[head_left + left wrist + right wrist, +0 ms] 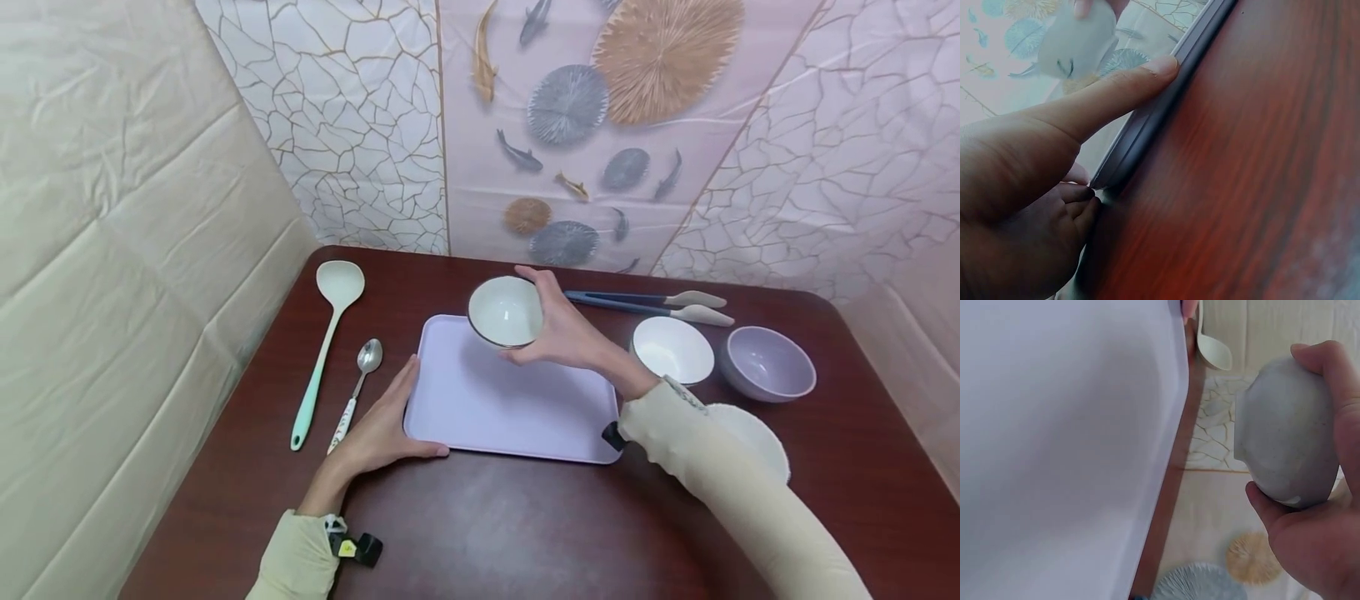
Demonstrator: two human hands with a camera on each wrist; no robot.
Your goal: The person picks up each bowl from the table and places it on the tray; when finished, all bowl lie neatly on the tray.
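Observation:
My right hand (pixel 558 329) holds a small white bowl (pixel 506 311) with a dark rim, thumb and fingers spread across its sides. The bowl is raised over the back part of a lavender rectangular tray (pixel 517 408). In the right wrist view the same bowl (pixel 1291 431) shows its outer wall and foot, apart from the tray (pixel 1054 450). At the tray's front left corner rests my left hand (pixel 382 425). Its fingers lie along the left edge, while the straight thumb touches the front rim (pixel 1147 125).
Left of the tray lie a metal spoon (pixel 369 357) with a patterned handle and a ladle (pixel 340 283) with a mint handle. Tongs (pixel 645 304) lie behind. To the right stand a white bowl (pixel 672 348), a lavender bowl (pixel 768 364) and another white dish (pixel 753 437), partly under the right sleeve.

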